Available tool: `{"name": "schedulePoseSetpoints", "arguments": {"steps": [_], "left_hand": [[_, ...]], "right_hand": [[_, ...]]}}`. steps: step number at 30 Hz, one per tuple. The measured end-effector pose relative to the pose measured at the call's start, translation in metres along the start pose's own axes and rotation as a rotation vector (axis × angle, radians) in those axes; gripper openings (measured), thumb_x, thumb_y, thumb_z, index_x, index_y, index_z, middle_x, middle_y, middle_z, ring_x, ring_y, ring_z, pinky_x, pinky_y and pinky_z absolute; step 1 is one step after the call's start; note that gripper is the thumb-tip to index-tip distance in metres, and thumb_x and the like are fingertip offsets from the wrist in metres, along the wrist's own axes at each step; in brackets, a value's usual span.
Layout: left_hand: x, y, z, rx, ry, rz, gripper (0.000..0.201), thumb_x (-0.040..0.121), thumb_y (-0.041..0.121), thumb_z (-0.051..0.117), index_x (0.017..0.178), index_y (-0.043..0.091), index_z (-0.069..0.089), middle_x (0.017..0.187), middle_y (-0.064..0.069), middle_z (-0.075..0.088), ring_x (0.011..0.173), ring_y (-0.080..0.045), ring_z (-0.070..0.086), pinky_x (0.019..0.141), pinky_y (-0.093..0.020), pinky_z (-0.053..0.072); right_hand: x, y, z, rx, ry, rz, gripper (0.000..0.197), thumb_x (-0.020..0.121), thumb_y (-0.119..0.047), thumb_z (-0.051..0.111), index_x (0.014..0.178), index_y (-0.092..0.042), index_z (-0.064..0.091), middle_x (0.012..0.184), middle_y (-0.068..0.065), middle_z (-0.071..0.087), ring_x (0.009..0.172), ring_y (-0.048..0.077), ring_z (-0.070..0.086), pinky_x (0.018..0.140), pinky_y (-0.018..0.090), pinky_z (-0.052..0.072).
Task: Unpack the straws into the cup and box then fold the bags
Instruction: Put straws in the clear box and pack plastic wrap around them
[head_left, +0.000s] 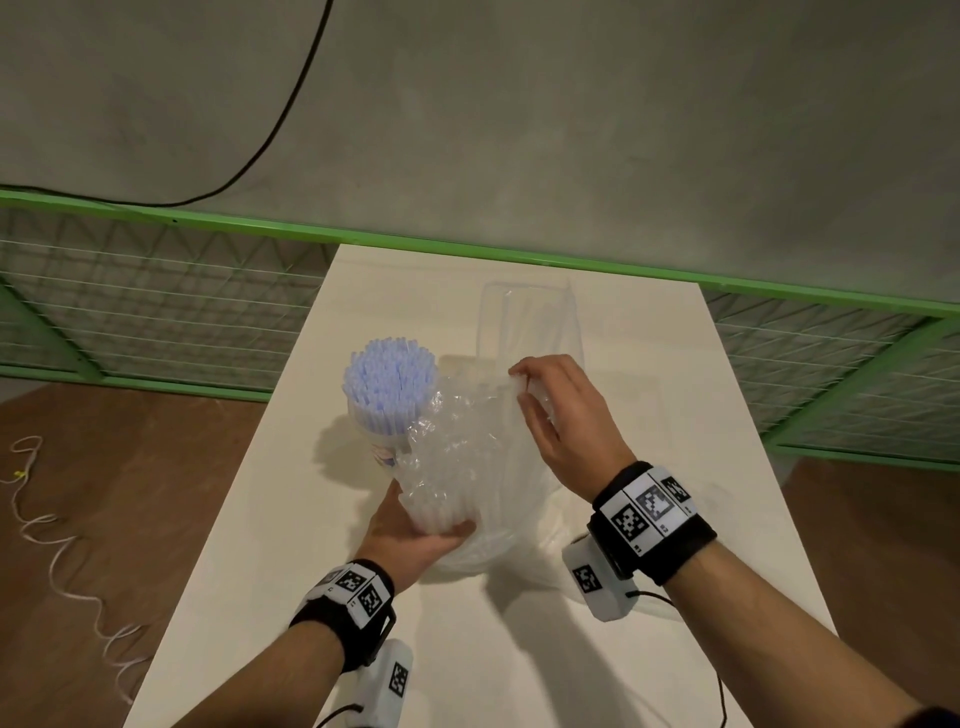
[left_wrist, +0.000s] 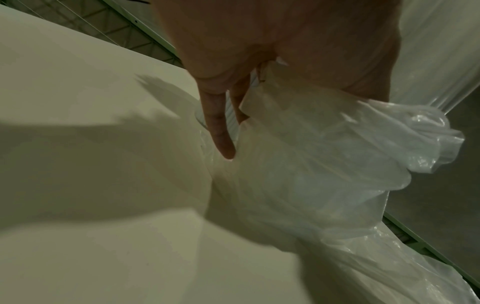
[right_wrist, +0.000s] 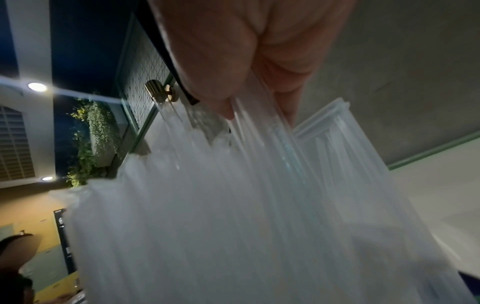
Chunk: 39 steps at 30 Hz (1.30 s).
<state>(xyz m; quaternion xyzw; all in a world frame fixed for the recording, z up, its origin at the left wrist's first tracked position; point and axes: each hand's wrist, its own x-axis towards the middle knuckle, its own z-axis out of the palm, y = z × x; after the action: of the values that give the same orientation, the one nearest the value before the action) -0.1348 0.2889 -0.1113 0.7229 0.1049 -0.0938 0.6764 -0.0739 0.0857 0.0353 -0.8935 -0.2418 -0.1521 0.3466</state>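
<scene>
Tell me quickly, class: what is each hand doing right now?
Left hand: grips the bag of straws from below.
Right hand: pinches the bag's top edge.

Bare indoor workspace: concrete wall (head_left: 571, 130), green mesh fencing (head_left: 156, 322), white table (head_left: 291, 493).

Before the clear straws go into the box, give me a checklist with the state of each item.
1. Left hand holds the bag bottom: ok.
2. Right hand pinches the clear straws at the bag mouth: ok.
3. Clear box upright behind the bag, open top: ok.
4. Cup already filled with blue straws: ok.
5. Straws free of the bag: not ok.
6. Box empty: cannot tell.
</scene>
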Motion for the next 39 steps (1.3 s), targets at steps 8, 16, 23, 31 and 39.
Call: {"name": "schedulePoseSetpoints", "arguments": {"steps": [8,16,23,31,39], "left_hand": [[0.003,-0.007,-0.003,0.076,0.005,-0.042,0.105,0.037,0.048,0.098,0.130,0.023,0.056,0.115,0.011,0.073,0.110,-0.006,0.068,0.106,-0.039,0.050],[0.002,-0.008,-0.007,0.146,-0.009,-0.037,0.107,0.037,0.064,0.094,0.131,0.032,0.054,0.118,0.018,0.071,0.113,-0.004,0.066,0.106,-0.038,0.049],[0.001,-0.004,-0.005,0.186,0.006,-0.037,0.102,0.043,0.058,0.093,0.133,0.035,0.052,0.120,0.022,0.067,0.113,0.005,0.062,0.108,-0.029,0.046],[0.003,-0.008,-0.006,0.200,0.005,-0.040,0.107,0.040,0.068,0.092,0.134,0.037,0.051,0.124,0.022,0.066,0.117,0.001,0.061,0.110,-0.034,0.045],[0.002,-0.008,-0.007,0.215,-0.012,-0.061,0.103,0.043,0.067,0.092,0.133,0.036,0.053,0.121,0.022,0.067,0.115,0.002,0.063,0.108,-0.035,0.047]], "right_hand": [[0.024,-0.015,-0.038,-0.026,0.010,0.000,0.026,0.098,-0.021,0.055,0.121,-0.009,0.052,0.106,0.001,0.072,0.086,0.019,0.072,0.077,0.039,0.057],[0.088,-0.027,-0.135,0.051,0.479,-0.025,0.028,0.091,-0.034,0.068,0.112,-0.016,0.064,0.097,0.006,0.073,0.085,0.021,0.072,0.075,0.041,0.057],[0.158,-0.017,-0.163,0.068,0.780,-0.063,0.014,0.090,-0.032,0.063,0.095,-0.021,0.057,0.086,-0.007,0.058,0.071,-0.004,0.049,0.068,0.012,0.039],[0.170,0.051,-0.074,-0.140,0.241,0.197,0.035,0.093,-0.032,0.061,0.121,-0.011,0.062,0.097,-0.001,0.064,0.075,0.009,0.056,0.071,0.018,0.042],[0.141,0.069,-0.044,-0.168,-0.151,0.200,0.039,0.098,-0.022,0.052,0.136,-0.014,0.049,0.138,0.004,0.054,0.126,0.022,0.050,0.109,0.034,0.037]]}}
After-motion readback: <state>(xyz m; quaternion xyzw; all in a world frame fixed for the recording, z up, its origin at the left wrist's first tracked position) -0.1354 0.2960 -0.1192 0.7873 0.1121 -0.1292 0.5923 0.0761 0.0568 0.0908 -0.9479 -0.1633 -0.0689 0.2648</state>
